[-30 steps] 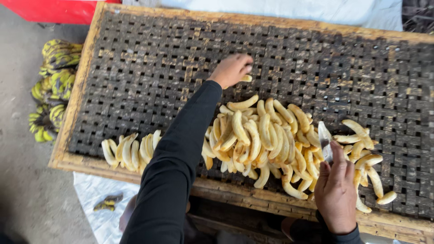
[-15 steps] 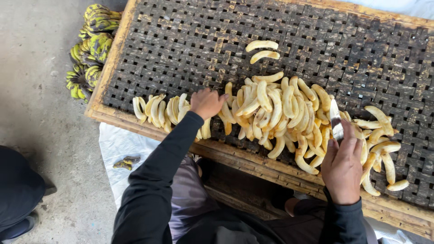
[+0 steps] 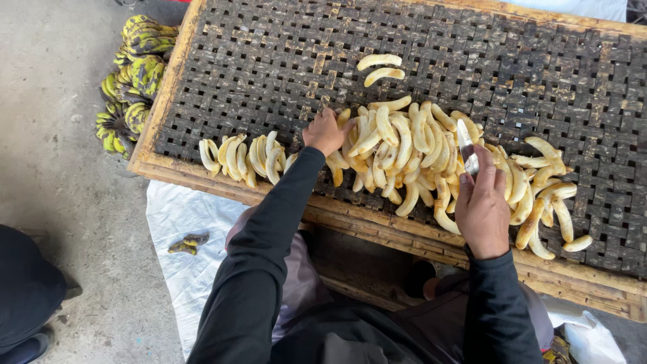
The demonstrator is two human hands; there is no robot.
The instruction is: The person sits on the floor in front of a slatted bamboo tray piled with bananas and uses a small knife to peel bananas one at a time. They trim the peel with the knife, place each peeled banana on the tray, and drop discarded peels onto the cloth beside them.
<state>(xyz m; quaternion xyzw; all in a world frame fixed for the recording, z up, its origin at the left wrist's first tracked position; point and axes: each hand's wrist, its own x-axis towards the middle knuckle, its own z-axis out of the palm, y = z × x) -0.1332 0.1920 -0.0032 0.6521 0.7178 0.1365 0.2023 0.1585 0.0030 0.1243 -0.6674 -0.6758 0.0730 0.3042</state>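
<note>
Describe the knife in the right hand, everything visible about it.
The knife shows a short, flat, silvery metal blade, pointing up and away from the person over the pile of peeled bananas. The right hand grips it from below, hiding the handle. The blade looks bare and lies close above the bananas; whether it touches them cannot be told.

Pale yellow peeled bananas [image 3: 404, 145] are laid on a dark woven tray [image 3: 539, 74]; the unpeeled bananas [image 3: 131, 74] seem yellow-green with black blotches.

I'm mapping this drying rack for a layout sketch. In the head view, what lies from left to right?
Bunches of unpeeled green-yellow bananas on the floor → small row of peeled bananas → left hand → large heap of peeled bananas → right hand holding a knife.
</note>
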